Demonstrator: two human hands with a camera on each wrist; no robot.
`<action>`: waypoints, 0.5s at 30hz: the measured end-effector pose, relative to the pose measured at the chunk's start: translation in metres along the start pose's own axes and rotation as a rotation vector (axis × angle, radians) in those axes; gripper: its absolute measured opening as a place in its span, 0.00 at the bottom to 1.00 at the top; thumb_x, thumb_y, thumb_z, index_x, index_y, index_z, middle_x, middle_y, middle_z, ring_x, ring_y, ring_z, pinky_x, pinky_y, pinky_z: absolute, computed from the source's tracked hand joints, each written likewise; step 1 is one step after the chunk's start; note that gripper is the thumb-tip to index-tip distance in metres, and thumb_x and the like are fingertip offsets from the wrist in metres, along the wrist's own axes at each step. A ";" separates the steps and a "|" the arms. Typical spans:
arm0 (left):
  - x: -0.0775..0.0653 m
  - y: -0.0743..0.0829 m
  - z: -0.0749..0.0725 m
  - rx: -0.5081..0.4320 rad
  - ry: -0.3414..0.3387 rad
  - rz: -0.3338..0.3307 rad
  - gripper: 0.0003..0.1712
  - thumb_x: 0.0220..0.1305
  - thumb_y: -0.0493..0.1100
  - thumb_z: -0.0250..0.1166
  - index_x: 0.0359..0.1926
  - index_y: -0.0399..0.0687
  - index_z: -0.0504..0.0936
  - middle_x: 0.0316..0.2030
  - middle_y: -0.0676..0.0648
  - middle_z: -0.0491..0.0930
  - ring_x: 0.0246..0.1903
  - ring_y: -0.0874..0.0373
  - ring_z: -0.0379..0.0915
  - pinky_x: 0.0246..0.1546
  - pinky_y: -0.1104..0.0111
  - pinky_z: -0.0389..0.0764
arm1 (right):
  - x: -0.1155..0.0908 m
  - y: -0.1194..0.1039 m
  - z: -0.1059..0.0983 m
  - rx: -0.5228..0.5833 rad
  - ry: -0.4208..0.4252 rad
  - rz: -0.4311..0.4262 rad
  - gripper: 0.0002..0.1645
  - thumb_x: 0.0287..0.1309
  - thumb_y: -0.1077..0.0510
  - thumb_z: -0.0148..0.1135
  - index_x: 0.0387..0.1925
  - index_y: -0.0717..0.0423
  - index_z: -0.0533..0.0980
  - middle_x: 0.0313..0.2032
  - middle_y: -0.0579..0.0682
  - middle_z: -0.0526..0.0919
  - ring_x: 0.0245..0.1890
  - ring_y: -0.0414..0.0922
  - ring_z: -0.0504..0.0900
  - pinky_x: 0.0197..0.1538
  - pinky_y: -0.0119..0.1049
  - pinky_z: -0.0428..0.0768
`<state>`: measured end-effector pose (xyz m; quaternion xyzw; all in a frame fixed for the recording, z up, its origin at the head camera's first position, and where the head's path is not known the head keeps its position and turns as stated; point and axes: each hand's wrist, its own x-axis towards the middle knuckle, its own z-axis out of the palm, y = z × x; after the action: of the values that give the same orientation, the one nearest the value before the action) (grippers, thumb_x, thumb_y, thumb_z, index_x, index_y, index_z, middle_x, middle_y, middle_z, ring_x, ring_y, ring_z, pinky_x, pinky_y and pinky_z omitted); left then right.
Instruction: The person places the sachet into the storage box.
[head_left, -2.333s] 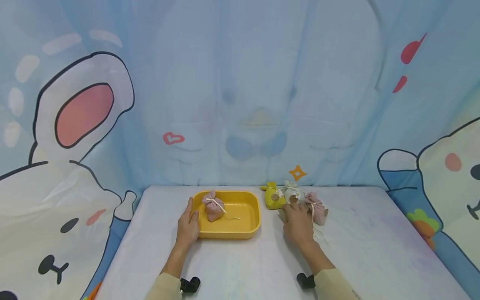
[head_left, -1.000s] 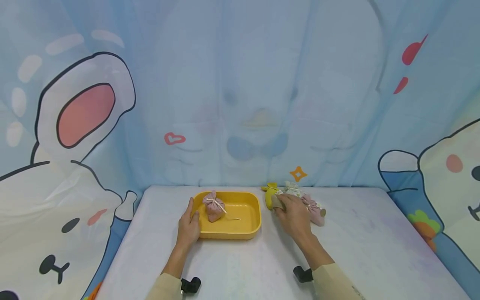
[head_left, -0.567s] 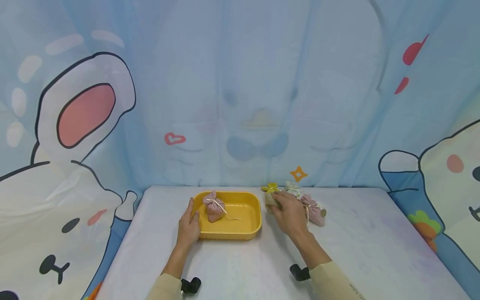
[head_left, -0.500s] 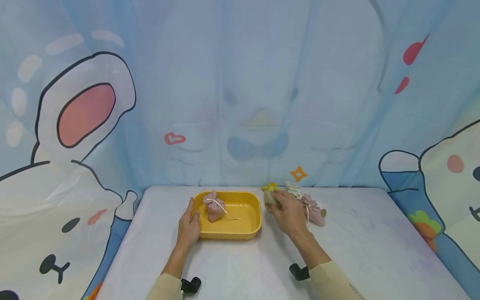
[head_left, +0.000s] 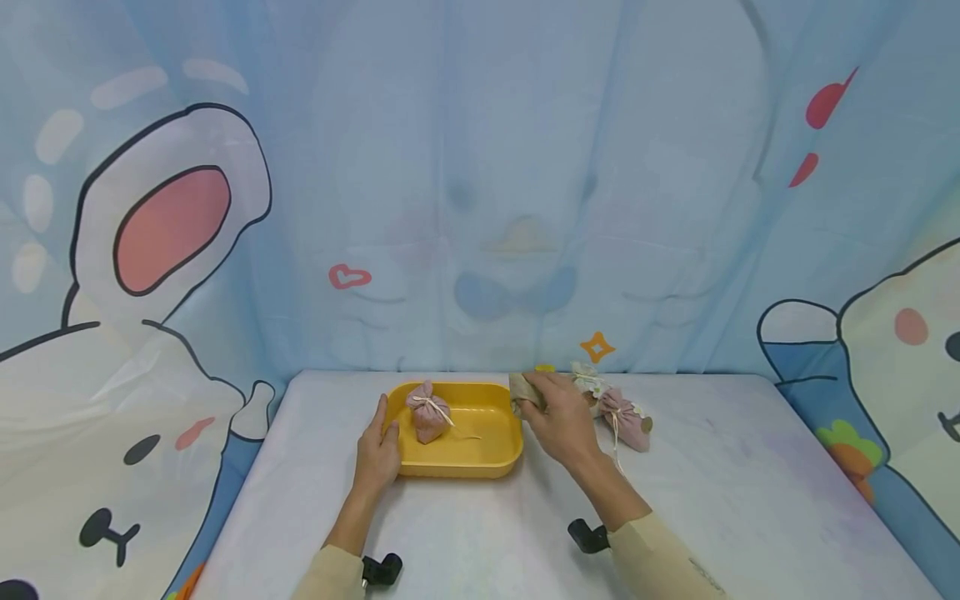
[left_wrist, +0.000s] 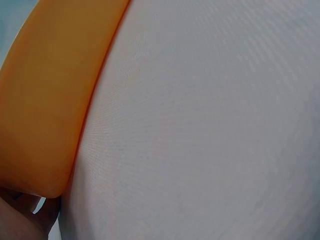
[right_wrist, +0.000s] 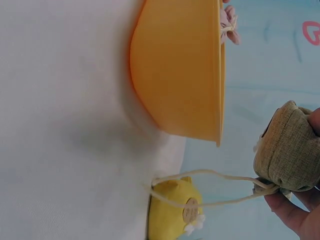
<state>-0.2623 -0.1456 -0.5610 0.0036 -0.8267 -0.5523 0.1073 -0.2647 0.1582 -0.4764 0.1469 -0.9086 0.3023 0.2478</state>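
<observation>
Currently, left hand (head_left: 377,457) is on the near-left side of the yellow tray (head_left: 480,471), fingers looking fairly straight along the wall, thumb at the rim. Right hand (head_left: 564,427) pinches a grey-green pouch (head_left: 523,395) between thumb and fingers, raised off the table, by the tray's right end. Its pale drawstring (right_wrist: 217,172) hangs loose from the right hand, crossing in front of the yellow pouch (right_wrist: 172,210) in the right wrist view; can't tell if they touch.

Pink pouch with a pale tie (head_left: 429,421) sits inside the tray, just right of the left hand. Yellow pouch is on the table beyond the right hand, mostly hidden by it in the head view. White pouch (head_left: 587,377) is just past the right hand, partly covered; second pink pouch (head_left: 624,421) lies right of that hand, beside the white one. White tablecloth (head_left: 480,542) under everything, blue cartoon curtain (head_left: 480,167) beyond both hands. Beige sleeves (head_left: 663,562) on both arms, black device (head_left: 382,570) near each wrist.
</observation>
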 end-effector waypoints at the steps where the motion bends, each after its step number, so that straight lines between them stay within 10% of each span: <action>1: 0.000 0.000 0.000 0.000 -0.001 -0.001 0.34 0.82 0.39 0.47 0.82 0.39 0.51 0.81 0.39 0.54 0.80 0.41 0.50 0.81 0.47 0.54 | 0.000 -0.002 0.001 0.002 -0.007 0.001 0.23 0.62 0.60 0.72 0.59 0.54 0.83 0.56 0.56 0.86 0.57 0.58 0.83 0.55 0.56 0.85; 15: 0.001 -0.001 0.000 -0.010 -0.003 0.007 0.34 0.82 0.39 0.47 0.82 0.38 0.51 0.81 0.40 0.54 0.80 0.42 0.49 0.81 0.47 0.53 | 0.000 -0.012 0.013 0.023 -0.031 -0.044 0.21 0.61 0.59 0.74 0.57 0.52 0.84 0.55 0.52 0.86 0.54 0.55 0.84 0.49 0.52 0.88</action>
<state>-0.2632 -0.1461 -0.5616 -0.0007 -0.8243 -0.5558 0.1080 -0.2646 0.1411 -0.4791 0.1745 -0.9054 0.3046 0.2385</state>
